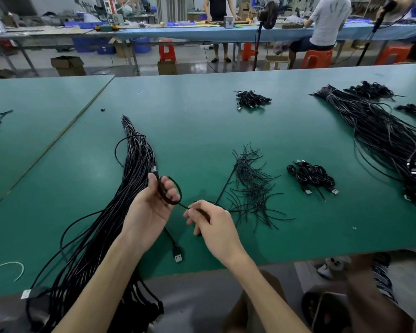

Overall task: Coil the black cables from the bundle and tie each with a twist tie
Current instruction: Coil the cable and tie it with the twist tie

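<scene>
Over a matte green table mat [202, 121], left hand [151, 207] palm-up, fingers curled through a small round coil of smooth black cable [179, 192], thumb upright at its left rim. Right hand [211, 224] just beside, thumb and forefinger pinching a thin black strand [184, 206] running taut from the coil's lower edge; cable tail or twist tie, too fine to tell. Below the left wrist, a loose black lead ending in a flat metal USB plug [178, 257], lying on the mat. To the left, a long thick bundle of glossy black cables [135, 179], cinched near its far tip by a pale band, fanning wider toward the near table edge and spilling over it, lower end cut off by the frame. Right of the hands, a scattered heap of thin wiry black twist ties [250, 188], bent and crossing. Further right, a small pile of coiled black cables with silver plugs [310, 176]; another such pile [251, 99] well apart, toward the far edge. Along the right side, a second long black cable bundle [382, 131], partly cut off by the frame. Near the lower left corner, a curved pale wire [10, 265]. Background benches and stools blurred.
</scene>
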